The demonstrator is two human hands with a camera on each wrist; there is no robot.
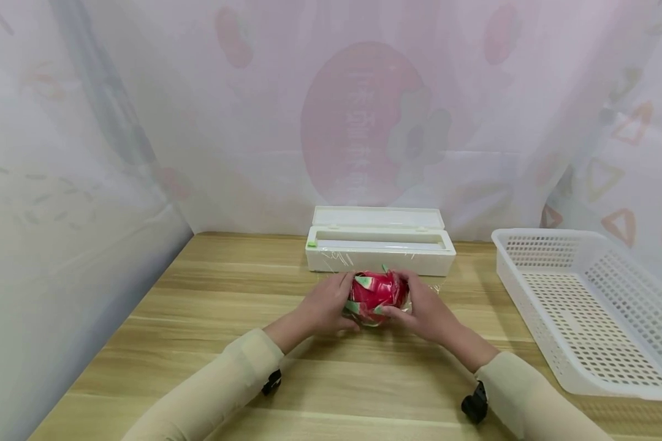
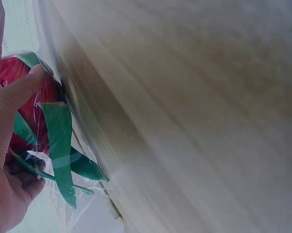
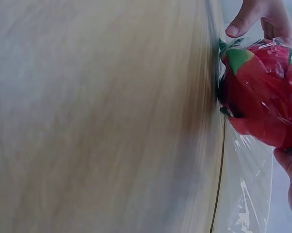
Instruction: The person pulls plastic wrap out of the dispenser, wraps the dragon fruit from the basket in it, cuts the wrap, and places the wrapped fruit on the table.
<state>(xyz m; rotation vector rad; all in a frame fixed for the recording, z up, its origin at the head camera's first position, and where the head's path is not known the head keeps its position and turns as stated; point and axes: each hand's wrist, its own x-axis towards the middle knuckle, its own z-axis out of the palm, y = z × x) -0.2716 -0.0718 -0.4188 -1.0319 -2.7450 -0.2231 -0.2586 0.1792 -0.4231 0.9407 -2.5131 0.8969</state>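
Note:
A red dragon fruit [image 1: 376, 296] with green scales, covered in clear cling film, sits on the wooden table [image 1: 209, 318] in front of me. My left hand [image 1: 324, 304] cups its left side, fingers curled round it. My right hand [image 1: 425, 309] grips its right side in the same way. In the left wrist view the thumb [image 2: 14, 94] presses on the filmed dragon fruit [image 2: 24, 107]. The right wrist view shows the dragon fruit [image 3: 262, 92] under shiny film [image 3: 248, 194], with a thumb [image 3: 245, 19] at its top.
A white cling film dispenser box [image 1: 379, 245] stands with its lid raised just behind the fruit. A white perforated plastic basket [image 1: 590, 306] sits at the right. Pale patterned curtains hang close on the left and behind the table.

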